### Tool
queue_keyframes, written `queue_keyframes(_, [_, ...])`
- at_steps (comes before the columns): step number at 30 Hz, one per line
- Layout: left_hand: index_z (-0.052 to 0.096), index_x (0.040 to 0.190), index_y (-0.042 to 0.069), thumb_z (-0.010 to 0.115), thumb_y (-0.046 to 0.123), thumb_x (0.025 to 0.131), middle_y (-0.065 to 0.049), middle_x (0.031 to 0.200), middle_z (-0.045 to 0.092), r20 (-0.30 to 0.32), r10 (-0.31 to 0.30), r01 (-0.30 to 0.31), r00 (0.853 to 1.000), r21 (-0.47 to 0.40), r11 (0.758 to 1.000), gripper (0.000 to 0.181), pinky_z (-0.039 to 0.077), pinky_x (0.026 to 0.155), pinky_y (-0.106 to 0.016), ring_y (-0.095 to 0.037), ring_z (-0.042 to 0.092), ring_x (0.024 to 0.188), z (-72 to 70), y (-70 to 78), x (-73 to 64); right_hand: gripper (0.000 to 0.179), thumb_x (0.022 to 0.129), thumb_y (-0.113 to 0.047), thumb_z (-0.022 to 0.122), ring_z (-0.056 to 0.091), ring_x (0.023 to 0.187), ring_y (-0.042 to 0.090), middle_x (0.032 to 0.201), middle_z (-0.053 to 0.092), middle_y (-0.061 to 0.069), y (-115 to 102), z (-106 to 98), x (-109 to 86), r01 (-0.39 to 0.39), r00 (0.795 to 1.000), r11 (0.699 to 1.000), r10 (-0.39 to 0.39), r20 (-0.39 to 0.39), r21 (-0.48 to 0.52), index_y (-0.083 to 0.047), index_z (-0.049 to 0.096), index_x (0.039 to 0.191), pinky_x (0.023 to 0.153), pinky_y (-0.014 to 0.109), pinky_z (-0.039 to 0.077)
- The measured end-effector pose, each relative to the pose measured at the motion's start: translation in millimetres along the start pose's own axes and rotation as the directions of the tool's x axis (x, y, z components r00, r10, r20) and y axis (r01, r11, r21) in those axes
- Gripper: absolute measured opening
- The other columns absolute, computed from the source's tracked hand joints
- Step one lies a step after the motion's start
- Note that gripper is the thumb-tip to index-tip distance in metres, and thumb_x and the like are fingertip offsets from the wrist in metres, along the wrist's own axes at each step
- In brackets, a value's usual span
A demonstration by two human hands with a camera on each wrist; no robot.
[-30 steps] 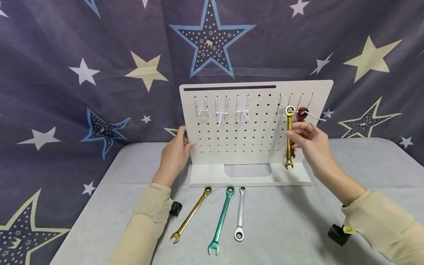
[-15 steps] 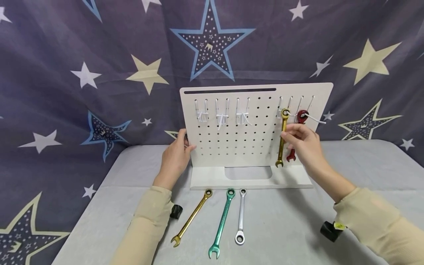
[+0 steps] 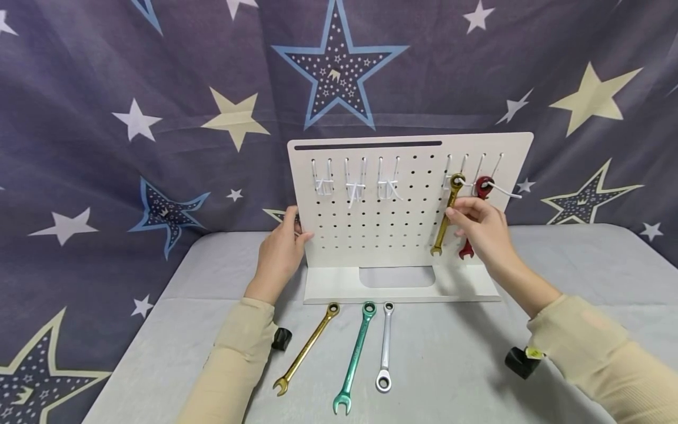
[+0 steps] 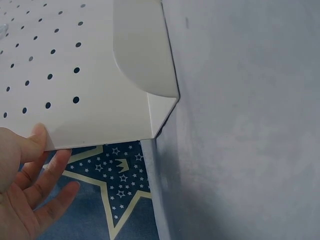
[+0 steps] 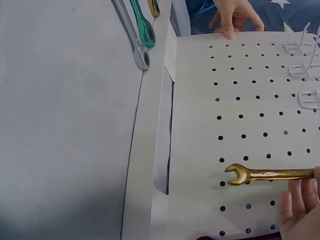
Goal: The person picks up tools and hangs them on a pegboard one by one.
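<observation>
My right hand (image 3: 484, 231) pinches a gold combination wrench (image 3: 444, 227) by its shaft between thumb and fingers. Its ring end overlaps a white hook (image 3: 465, 162) on the pegboard (image 3: 339, 257), and the open end hangs down tilted to the left. In the right wrist view the open jaw of the gold wrench (image 5: 270, 174) lies close over the holes. Just right of it a red wrench (image 3: 467, 249) hangs on another hook, partly behind my fingers. My left hand (image 3: 279, 253) grips the board's left edge, thumb on the front face (image 4: 100, 120).
Three wrenches lie on the grey table before the board: gold (image 3: 306, 348), green (image 3: 356, 359) and silver (image 3: 386, 347). White hooks (image 3: 355, 189) without wrenches stick out on the board's left half. A starry curtain (image 3: 175, 106) hangs behind.
The right hand has shifted left with the gold wrench, whose open end has swung left from nearly upright to tilted. More of the red wrench shows. The left hand stays on the board's edge.
</observation>
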State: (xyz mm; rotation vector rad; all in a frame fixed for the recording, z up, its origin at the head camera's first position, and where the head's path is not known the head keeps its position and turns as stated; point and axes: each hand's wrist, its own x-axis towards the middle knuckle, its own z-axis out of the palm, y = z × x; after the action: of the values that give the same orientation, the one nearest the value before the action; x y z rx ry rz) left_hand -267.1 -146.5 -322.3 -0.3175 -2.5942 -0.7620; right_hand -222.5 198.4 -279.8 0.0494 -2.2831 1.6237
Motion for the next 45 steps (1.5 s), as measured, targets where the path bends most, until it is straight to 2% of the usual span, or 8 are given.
queue_keyframes(10, [0.043, 0.132, 0.014, 0.067, 0.024, 0.095, -0.007, 0.095, 0.064, 0.004, -0.006, 0.006, 1.000, 0.002, 1.000, 0.045, 0.047, 0.068, -0.046, -0.027, 0.063, 0.080, -0.3, -0.8, -1.1, 0.036, 0.098, -0.019, 0.064, 0.067, 0.083, -0.001, 0.089, 0.068, -0.021, 10, -5, -5.0, 0.054, 0.998, 0.998, -0.054, 0.020, -0.021, 0.007, 0.061, 0.123, 0.069, 0.018, 0.053])
queue_keyframes(15, [0.043, 0.133, 0.014, 0.068, 0.024, 0.095, -0.007, 0.095, 0.064, 0.003, -0.005, 0.005, 1.000, 0.004, 1.000, 0.046, 0.047, 0.067, -0.046, -0.027, 0.063, 0.079, 0.3, -1.7, -1.5, 0.038, 0.097, -0.018, 0.067, 0.068, 0.088, -0.001, 0.097, 0.071, -0.017, 19, -12, -11.7, 0.059, 0.997, 0.995, -0.062, 0.038, 0.078, 0.005, 0.060, 0.126, 0.071, 0.019, 0.054])
queue_keyframes(20, [0.043, 0.133, 0.014, 0.068, 0.024, 0.095, -0.007, 0.095, 0.064, 0.003, -0.010, 0.010, 1.000, 0.004, 1.000, 0.046, 0.047, 0.067, -0.046, -0.027, 0.063, 0.079, 0.6, -1.6, -1.2, 0.033, 0.096, -0.012, 0.067, 0.070, 0.087, 0.003, 0.097, 0.073, -0.013, 28, -21, -16.2, 0.056, 0.997, 0.979, -0.066, 0.048, 0.196, 0.005, 0.062, 0.123, 0.070, 0.019, 0.054])
queue_keyframes(27, [0.043, 0.134, 0.013, 0.068, 0.024, 0.095, -0.007, 0.096, 0.064, 0.010, -0.017, 0.017, 1.000, 0.000, 1.000, 0.047, 0.047, 0.068, -0.046, -0.027, 0.064, 0.080, 0.8, -0.7, -0.6, 0.018, 0.095, -0.006, 0.066, 0.070, 0.084, 0.002, 0.094, 0.074, -0.012, 42, -33, -22.5, 0.055, 0.998, 0.959, -0.060, 0.011, 0.278, -0.006, 0.067, 0.114, 0.068, 0.017, 0.054])
queue_keyframes(31, [0.043, 0.133, 0.014, 0.068, 0.024, 0.095, -0.007, 0.095, 0.064, 0.007, -0.013, 0.013, 1.000, 0.003, 1.000, 0.046, 0.047, 0.067, -0.046, -0.027, 0.063, 0.078, 1.1, -0.6, -0.7, 0.015, 0.096, -0.004, 0.065, 0.071, 0.080, 0.004, 0.093, 0.074, -0.010, 51, -40, -24.4, 0.083, 0.996, 0.948, -0.082, -0.018, 0.308, -0.006, 0.069, 0.110, 0.065, 0.016, 0.053])
queue_keyframes(38, [0.043, 0.134, 0.014, 0.068, 0.024, 0.095, -0.007, 0.094, 0.065, -0.003, -0.005, 0.005, 1.000, 0.007, 1.000, 0.047, 0.047, 0.066, -0.046, -0.027, 0.062, 0.075, 1.9, -1.0, -0.7, 0.007, 0.096, -0.008, 0.066, 0.068, 0.073, 0.002, 0.085, 0.073, -0.011, 65, -53, -20.9, 0.075, 0.994, 0.954, -0.050, -0.093, 0.289, -0.010, 0.069, 0.102, 0.061, 0.015, 0.051])
queue_keyframes(45, [0.043, 0.134, 0.013, 0.068, 0.024, 0.095, -0.007, 0.093, 0.065, -0.012, 0.004, -0.003, 1.000, 0.011, 1.000, 0.048, 0.047, 0.064, -0.046, -0.027, 0.062, 0.073, 2.2, -1.1, -0.1, 0.007, 0.095, -0.004, 0.066, 0.068, 0.069, 0.003, 0.083, 0.073, -0.009, 73, -61, -13.8, 0.093, 0.982, 0.945, -0.036, -0.183, 0.314, -0.008, 0.068, 0.100, 0.059, 0.014, 0.051])
